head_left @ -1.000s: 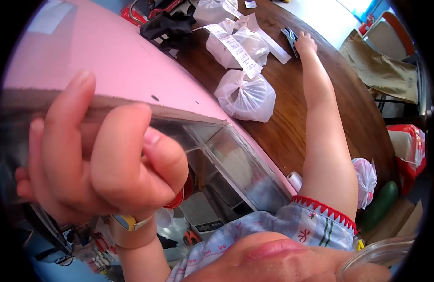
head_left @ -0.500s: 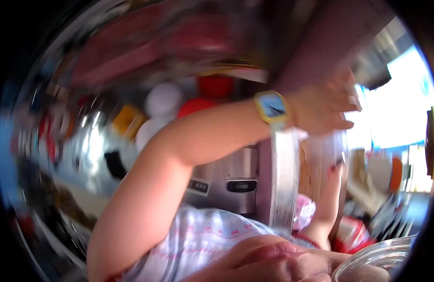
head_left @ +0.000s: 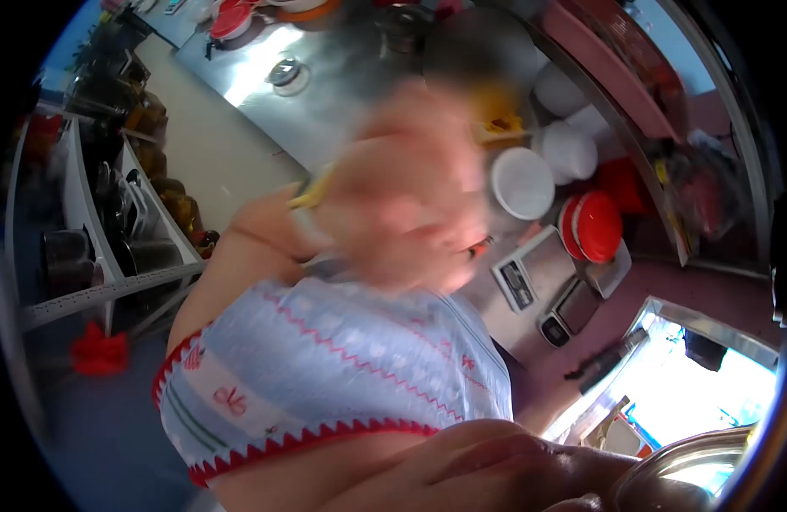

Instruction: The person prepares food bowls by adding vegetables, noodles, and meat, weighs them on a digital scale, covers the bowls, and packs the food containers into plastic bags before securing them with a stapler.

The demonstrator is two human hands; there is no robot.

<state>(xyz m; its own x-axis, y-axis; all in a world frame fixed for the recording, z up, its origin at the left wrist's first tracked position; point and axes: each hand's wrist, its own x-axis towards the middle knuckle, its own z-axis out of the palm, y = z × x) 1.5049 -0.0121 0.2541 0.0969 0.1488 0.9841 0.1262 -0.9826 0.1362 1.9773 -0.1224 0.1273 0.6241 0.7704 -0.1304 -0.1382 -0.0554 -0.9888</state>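
Observation:
My left hand (head_left: 410, 196) is raised in the middle of the view, strongly blurred, with a yellow watch (head_left: 312, 192) on its wrist. Its fingers are smeared, so whether they are closed or hold anything does not show. Behind it, an orange-handled thing (head_left: 479, 248) peeks out beside the fingers. A skin-coloured patch at lower right seems to be my right forearm, near a dark long object (head_left: 606, 361); the right hand itself cannot be made out. Two digital scales, one light (head_left: 517, 282) and one dark (head_left: 555, 329), lie just right of my left hand.
A steel counter (head_left: 333, 85) holds red bowls (head_left: 231, 21) and a small lidded jar (head_left: 284, 75). White round lids (head_left: 522, 183) and a red round container (head_left: 596, 226) stand at right. A white shelf rack (head_left: 112, 286) with dark pots is at left, and a pink tray (head_left: 615, 64) at upper right.
The view has swung from the wooden table with plastic bags to the steel counter and shelves. My left hand has come back in front of my chest. My right arm has mostly dropped from sight.

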